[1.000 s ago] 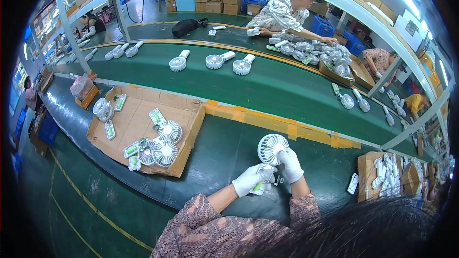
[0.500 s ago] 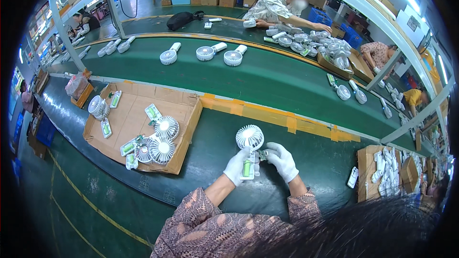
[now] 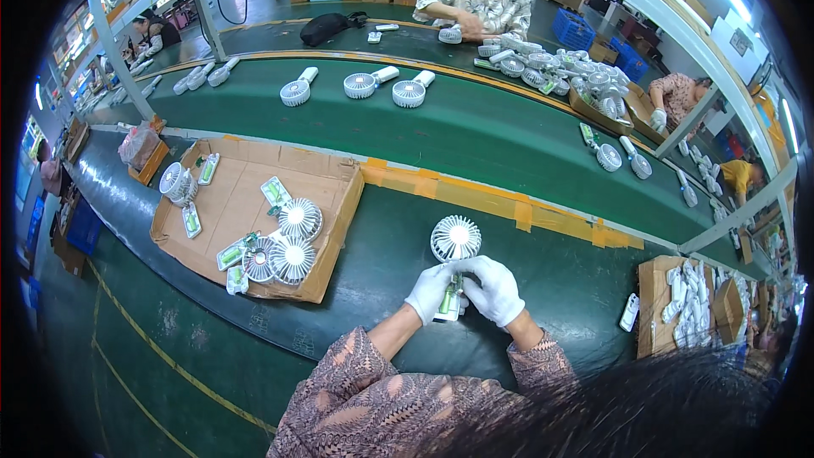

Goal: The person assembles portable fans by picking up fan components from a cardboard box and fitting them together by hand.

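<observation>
A small white handheld fan point(image 3: 455, 242) with a round grilled head and a green-and-white handle stood upright between two white-gloved hands, just above the dark green bench point(image 3: 543, 280) at the worker's near edge. The left hand point(image 3: 431, 291) wrapped the handle from one side and the right hand point(image 3: 493, 290) closed on it from the other, each grip tight around the lower handle, the head left free above.

With only the handle clamped and the gloves smooth, the fan could twist or slip down through the fingers and knock its grille against the bench.

To the left lay an open, flat brown cardboard tray point(image 3: 246, 203) holding four more white fan heads and about five loose green-and-white handle pieces. Three finished white fans point(image 3: 360, 85) rode the green conveyor belt point(image 3: 475, 131) beyond the yellow-taped divider, well apart from the hands. A second cardboard box of white parts point(image 3: 687, 309) sat at the right.
</observation>
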Demonstrator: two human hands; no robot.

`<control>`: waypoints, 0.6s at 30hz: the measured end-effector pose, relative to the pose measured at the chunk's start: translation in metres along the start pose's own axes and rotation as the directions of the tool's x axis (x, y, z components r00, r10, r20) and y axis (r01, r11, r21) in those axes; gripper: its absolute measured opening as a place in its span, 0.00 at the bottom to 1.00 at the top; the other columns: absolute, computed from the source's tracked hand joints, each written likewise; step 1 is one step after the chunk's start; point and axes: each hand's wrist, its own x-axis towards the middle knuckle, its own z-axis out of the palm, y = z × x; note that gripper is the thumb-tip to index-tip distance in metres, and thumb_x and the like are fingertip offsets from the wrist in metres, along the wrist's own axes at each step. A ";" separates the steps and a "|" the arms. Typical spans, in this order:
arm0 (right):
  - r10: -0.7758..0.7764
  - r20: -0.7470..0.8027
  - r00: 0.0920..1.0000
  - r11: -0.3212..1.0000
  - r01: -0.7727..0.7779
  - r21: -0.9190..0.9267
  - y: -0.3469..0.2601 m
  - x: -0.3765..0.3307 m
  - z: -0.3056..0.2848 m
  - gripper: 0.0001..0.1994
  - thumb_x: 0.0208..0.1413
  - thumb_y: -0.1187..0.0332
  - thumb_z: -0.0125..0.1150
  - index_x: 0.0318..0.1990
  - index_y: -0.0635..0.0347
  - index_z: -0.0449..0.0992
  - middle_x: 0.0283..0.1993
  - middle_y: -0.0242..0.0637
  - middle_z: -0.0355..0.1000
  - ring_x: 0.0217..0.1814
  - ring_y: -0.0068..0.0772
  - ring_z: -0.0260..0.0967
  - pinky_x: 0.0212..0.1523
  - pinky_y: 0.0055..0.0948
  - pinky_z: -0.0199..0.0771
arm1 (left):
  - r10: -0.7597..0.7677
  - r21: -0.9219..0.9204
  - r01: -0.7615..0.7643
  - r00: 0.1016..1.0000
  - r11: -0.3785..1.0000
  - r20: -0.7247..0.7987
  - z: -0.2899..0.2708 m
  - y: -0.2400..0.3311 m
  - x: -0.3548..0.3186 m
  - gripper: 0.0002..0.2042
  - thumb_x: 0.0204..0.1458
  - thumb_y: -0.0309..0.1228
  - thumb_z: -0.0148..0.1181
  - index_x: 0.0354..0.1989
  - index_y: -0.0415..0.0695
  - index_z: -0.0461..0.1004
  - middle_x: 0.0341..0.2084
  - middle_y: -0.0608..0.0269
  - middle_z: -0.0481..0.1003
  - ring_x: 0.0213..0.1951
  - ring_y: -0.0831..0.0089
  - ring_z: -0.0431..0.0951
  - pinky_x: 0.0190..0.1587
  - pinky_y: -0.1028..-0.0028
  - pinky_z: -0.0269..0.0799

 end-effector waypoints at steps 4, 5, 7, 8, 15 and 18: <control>-0.078 0.146 0.986 0.971 0.108 -0.212 -0.015 0.011 -0.011 0.15 0.39 0.76 0.56 0.39 0.54 0.73 0.32 0.39 0.71 0.33 0.43 0.69 0.31 0.37 0.68 | -0.008 0.048 0.010 0.999 0.999 -0.043 0.003 0.003 -0.002 0.14 0.59 0.38 0.42 0.43 0.43 0.70 0.24 0.59 0.73 0.18 0.69 0.75 0.18 0.72 0.74; -0.138 0.154 0.978 0.969 0.165 -0.183 -0.009 0.011 -0.007 0.15 0.40 0.75 0.55 0.39 0.52 0.72 0.32 0.37 0.72 0.32 0.40 0.69 0.31 0.36 0.67 | 0.003 0.048 -0.001 0.999 0.999 -0.041 0.005 0.005 -0.004 0.14 0.59 0.37 0.42 0.43 0.43 0.70 0.25 0.59 0.73 0.18 0.69 0.75 0.18 0.72 0.73; -0.171 0.177 0.969 0.949 0.210 -0.234 -0.013 0.013 -0.009 0.14 0.41 0.74 0.55 0.39 0.51 0.72 0.32 0.35 0.72 0.32 0.39 0.70 0.31 0.34 0.66 | 0.024 0.040 -0.023 1.000 0.999 -0.014 -0.001 0.001 0.001 0.14 0.59 0.36 0.41 0.43 0.43 0.71 0.28 0.61 0.74 0.23 0.72 0.76 0.21 0.74 0.74; -0.210 0.203 0.956 0.924 0.262 -0.279 -0.015 0.013 -0.010 0.14 0.41 0.74 0.55 0.39 0.50 0.72 0.33 0.34 0.72 0.31 0.37 0.70 0.31 0.33 0.66 | 0.049 0.029 -0.049 0.999 0.998 -0.008 -0.003 0.000 0.002 0.14 0.59 0.36 0.41 0.44 0.44 0.71 0.30 0.62 0.74 0.26 0.73 0.76 0.24 0.75 0.74; -0.273 0.232 0.934 0.894 0.335 -0.297 -0.013 0.015 -0.010 0.12 0.42 0.71 0.57 0.38 0.51 0.72 0.31 0.30 0.71 0.31 0.34 0.69 0.31 0.31 0.65 | 0.061 -0.020 -0.061 0.998 0.998 0.003 -0.006 -0.002 0.005 0.13 0.58 0.36 0.44 0.43 0.43 0.71 0.33 0.63 0.74 0.31 0.74 0.76 0.30 0.74 0.74; -0.306 0.238 0.922 0.886 0.367 -0.282 -0.010 0.015 -0.012 0.13 0.42 0.70 0.58 0.39 0.52 0.72 0.28 0.31 0.70 0.28 0.34 0.68 0.29 0.32 0.65 | -0.023 -0.091 0.028 0.998 0.995 0.054 -0.009 0.002 0.005 0.13 0.57 0.38 0.46 0.40 0.43 0.71 0.29 0.62 0.74 0.26 0.71 0.76 0.25 0.72 0.74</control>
